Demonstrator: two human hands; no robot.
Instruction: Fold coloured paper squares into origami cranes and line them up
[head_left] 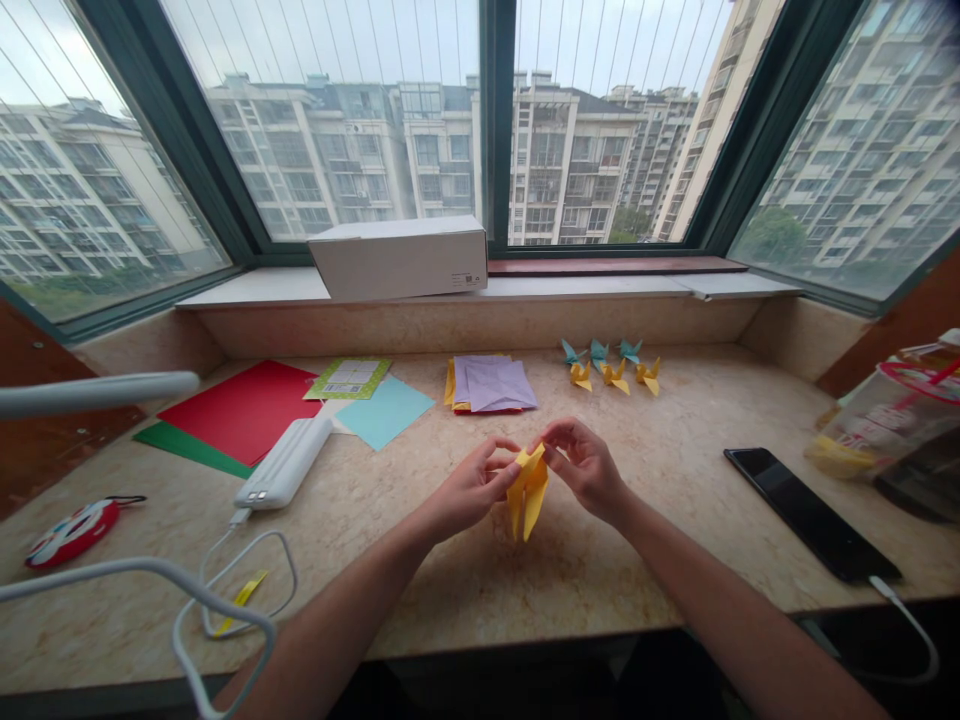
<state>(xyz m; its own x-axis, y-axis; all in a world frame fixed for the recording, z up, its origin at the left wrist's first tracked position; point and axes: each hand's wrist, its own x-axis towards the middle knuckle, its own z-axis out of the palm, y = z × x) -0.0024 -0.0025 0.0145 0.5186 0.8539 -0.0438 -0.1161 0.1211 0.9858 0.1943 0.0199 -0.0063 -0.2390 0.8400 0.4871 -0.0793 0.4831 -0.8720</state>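
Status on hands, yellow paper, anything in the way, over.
Left hand, right hand: both holding folded yellow paper near its top. Narrow points downward. Paper cranes and purple sheets beyond, not in the way.

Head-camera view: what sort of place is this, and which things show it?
Probably a room in an upper-floor flat: apartment blocks show beyond the window frame, and a stone-look counter runs below it.

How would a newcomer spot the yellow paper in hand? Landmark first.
Find the marbled countertop and look near its middle. There, between the left hand and right hand, is the folded yellow paper, two long points hanging down. Unlike the three yellow cranes standing behind it to the right, it is held up, without spread wings.
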